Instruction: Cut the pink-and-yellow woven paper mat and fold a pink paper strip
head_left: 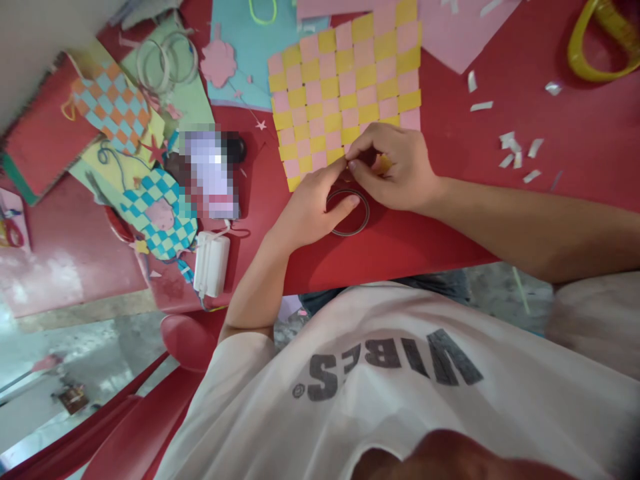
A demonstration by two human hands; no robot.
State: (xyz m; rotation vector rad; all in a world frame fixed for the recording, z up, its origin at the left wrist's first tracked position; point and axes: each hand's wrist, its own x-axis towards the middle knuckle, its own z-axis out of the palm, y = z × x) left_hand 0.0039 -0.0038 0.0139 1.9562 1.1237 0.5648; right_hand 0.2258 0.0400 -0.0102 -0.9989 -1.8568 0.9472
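A woven mat of pink and yellow paper strips point(345, 87) lies on the red table point(575, 167). My left hand point(310, 210) and my right hand point(395, 170) meet at the mat's near edge, fingertips pinched together on something small that I cannot make out. A thin ring that looks like a tape roll point(350, 212) lies on the table just under my left fingers. Both hands are closed in a pinch.
Left of the hands lie a blurred phone point(213, 173), a white power bank point(211, 263), blue and orange woven paper pieces point(160, 213), clear rings point(165, 60) and coloured paper sheets. White paper scraps point(517, 150) lie at the right, a yellow ring point(600, 47) at the far right.
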